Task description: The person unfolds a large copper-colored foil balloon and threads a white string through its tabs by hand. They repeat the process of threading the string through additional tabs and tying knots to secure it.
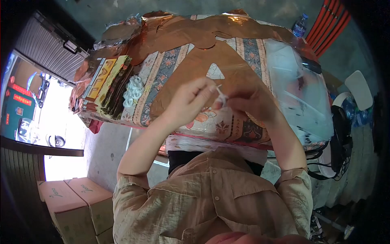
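Observation:
My left hand [191, 99] is closed in a pinch on a thin white cord [219, 88], whose end sticks out past the fingertips. Facing it, my right hand [252, 103] is blurred by motion, its fingertips drawn together at a small white bunch of the cord [222, 100]. Both hands are over the near part of a large brown sheet [185, 81] with rounded corners. A triangular opening in the sheet shows the patterned tablecloth [215, 72] just beyond my fingers.
Small white coils [133, 91] lie left of the sheet, beside stacked gold and dark packets [107, 83]. More brown shiny sheets [178, 32] cover the far edge. Clear plastic [298, 89] lies at right, near a water bottle [300, 25]. Cardboard boxes [77, 203] stand lower left.

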Tool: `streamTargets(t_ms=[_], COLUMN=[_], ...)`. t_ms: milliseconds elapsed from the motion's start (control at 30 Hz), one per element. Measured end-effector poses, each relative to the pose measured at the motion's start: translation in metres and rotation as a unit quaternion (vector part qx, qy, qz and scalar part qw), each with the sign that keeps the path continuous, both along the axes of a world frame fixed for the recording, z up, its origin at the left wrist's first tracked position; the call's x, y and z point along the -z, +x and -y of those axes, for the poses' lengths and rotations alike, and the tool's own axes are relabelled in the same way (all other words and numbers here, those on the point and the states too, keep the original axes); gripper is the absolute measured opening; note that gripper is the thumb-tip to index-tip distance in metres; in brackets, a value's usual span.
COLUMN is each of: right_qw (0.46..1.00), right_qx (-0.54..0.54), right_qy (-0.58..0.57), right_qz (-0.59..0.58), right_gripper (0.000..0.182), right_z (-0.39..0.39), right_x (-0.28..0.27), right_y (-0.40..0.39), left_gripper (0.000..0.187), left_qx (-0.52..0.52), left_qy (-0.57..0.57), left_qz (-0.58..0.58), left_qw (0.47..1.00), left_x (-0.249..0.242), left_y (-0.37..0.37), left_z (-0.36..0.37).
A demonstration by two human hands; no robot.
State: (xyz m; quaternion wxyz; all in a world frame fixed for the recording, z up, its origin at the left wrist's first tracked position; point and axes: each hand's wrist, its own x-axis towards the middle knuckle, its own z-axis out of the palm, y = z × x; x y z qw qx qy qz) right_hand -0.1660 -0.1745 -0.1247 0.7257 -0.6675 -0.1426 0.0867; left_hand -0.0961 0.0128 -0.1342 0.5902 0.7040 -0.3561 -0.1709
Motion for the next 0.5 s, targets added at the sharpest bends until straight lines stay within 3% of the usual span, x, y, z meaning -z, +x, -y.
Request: streamTargets(t_ms=[33,100,133,200,233,300,400,467,500], right_qw=[1.0,0.99,0.99,0.96,0.961,0.998,0.993,0.994,0.994], right_qx=[0.0,0.133,0.135,0.141,0.139,0.057,0.08,0.089,0.098], right_qy=[0.0,-0.011,-0.01,-0.142,-0.142,-0.027,0.061,0.051,0.042], right_qz=[0.0,0.04,0.039,0.193,0.193,-0.016,-0.055,-0.024,0.008], right_gripper=[0.013,0.01,0.01,0.01,0.01,0.011,0.014,0.014,0.014], right_z=[-0.001,-0.004,-0.003,-0.004,-0.003,-0.003,-0.004,-0.008,-0.009], right_x=[-0.003,-0.006,0.001,0.015,0.013,0.002,0.011,0.015,0.017], right_y=[0.002,0.008,0.01,0.016,0.013,0.003,0.008,0.01,0.011], left_gripper=[0.017,0.016,0.016,0.016,0.016,0.017,0.021,0.022,0.022], left_qx=[0.0,0.106,0.088,0.054,0.016,0.004,-0.035,-0.004,-0.005], left_qy=[0.0,0.023,0.033,0.001,-0.03,-0.048,-0.041,-0.066,-0.066], left_qz=[0.0,0.155,0.106,0.076,0.045,0.01,0.03,-0.138,-0.138], left_qw=[1.0,0.982,0.99,0.996,0.998,0.999,0.998,0.988,0.988], left_x=[0.005,0.01,0.006,-0.003,-0.004,0.005,0.012,0.012,0.015], left_y=[-0.001,-0.007,-0.01,-0.005,-0.002,-0.003,-0.01,-0.011,-0.009], left_z=[0.002,0.005,0.003,0.001,0.0,0.005,0.01,0.01,0.009])
